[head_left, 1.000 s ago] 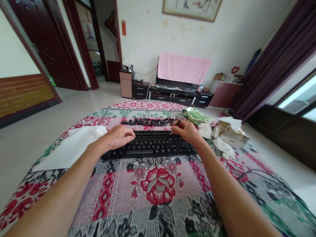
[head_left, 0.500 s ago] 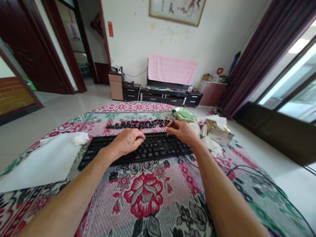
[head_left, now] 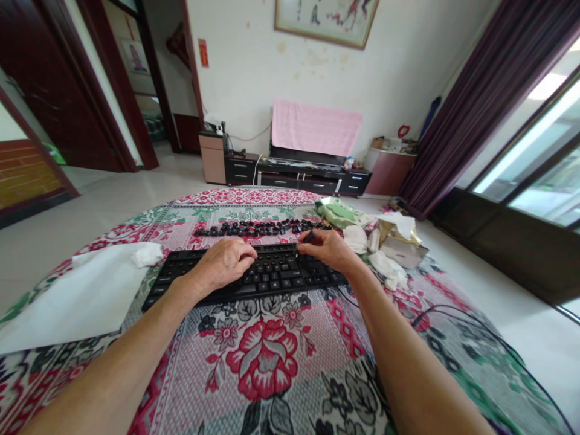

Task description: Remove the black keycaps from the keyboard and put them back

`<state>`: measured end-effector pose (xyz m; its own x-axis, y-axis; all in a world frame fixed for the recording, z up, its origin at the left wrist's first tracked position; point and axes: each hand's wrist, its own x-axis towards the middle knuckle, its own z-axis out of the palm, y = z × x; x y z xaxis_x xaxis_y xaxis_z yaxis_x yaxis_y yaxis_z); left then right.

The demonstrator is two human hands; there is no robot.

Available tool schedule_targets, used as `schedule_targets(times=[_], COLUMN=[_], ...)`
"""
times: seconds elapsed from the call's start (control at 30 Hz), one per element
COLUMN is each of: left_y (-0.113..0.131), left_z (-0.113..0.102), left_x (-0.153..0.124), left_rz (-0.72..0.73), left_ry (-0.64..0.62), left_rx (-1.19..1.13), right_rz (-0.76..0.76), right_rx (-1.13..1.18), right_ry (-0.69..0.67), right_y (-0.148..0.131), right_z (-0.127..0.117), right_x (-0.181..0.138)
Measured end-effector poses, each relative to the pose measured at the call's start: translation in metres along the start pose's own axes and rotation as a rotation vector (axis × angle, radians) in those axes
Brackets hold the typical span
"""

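Observation:
A black keyboard (head_left: 272, 275) lies across a table covered in a floral cloth (head_left: 267, 356). My left hand (head_left: 224, 266) rests on the keyboard's middle with its fingers curled down onto the keys. My right hand (head_left: 328, 249) is closed round a thin dark tool (head_left: 308, 237) whose tip points down at the keys near the keyboard's upper middle. Behind the keyboard lies a row of several loose black keycaps (head_left: 258, 228).
A white sheet with a crumpled tissue (head_left: 90, 290) lies at the left. Crumpled tissues, a green packet (head_left: 339, 211) and a cardboard box (head_left: 401, 248) sit at the right. A black cable (head_left: 453, 314) runs over the table's right side.
The camera swung right at first. My right hand with the tool has moved left and down toward the keyboard's middle. My left hand has drawn slightly back to the left.

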<state>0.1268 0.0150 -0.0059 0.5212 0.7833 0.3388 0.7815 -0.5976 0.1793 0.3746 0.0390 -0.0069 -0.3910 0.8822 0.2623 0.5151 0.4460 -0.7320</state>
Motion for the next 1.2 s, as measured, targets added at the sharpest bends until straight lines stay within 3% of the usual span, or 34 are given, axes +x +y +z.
schedule_targets(times=[0.4, 0.57, 1.2], left_y=[0.000, 0.003, 0.002], left_z=[0.000, -0.001, 0.001], left_x=[0.000, 0.001, 0.000], left_rz=[0.013, 0.007, -0.017], left_ry=[-0.020, -0.016, -0.058], left_rx=[-0.017, -0.031, -0.024], right_rz=[0.034, 0.043, -0.026], right_rx=[0.084, 0.116, -0.004], right_ry=[-0.124, -0.075, -0.204], right_y=[-0.010, -0.010, -0.022], right_z=[0.005, 0.002, 0.015], right_x=[0.000, 0.000, 0.001])
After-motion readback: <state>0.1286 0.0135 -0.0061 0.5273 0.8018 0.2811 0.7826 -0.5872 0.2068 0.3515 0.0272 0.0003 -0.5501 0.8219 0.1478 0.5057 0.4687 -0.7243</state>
